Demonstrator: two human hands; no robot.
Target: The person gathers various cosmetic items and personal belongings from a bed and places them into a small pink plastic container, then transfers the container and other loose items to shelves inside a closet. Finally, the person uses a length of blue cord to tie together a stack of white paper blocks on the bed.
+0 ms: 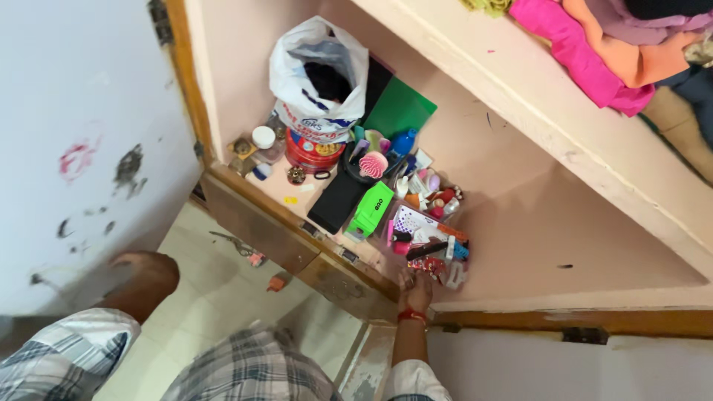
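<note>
Plaid sleeves point(245, 367) are seen nearest. Beside the clear box point(427, 241), the right hand point(416, 289) is placed; its grip cannot be told. Left hand point(145, 278) is pressed flat against the door point(82, 148), holding nothing.

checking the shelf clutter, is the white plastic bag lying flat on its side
No, the white plastic bag stands upright at the back of the shelf with its mouth open upward, behind the red round tin.

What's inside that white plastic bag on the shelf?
The white plastic bag stands open at the back of the shelf, behind a red round tin. Something dark shows in its mouth. The bag's walls hide everything lower down.
</note>
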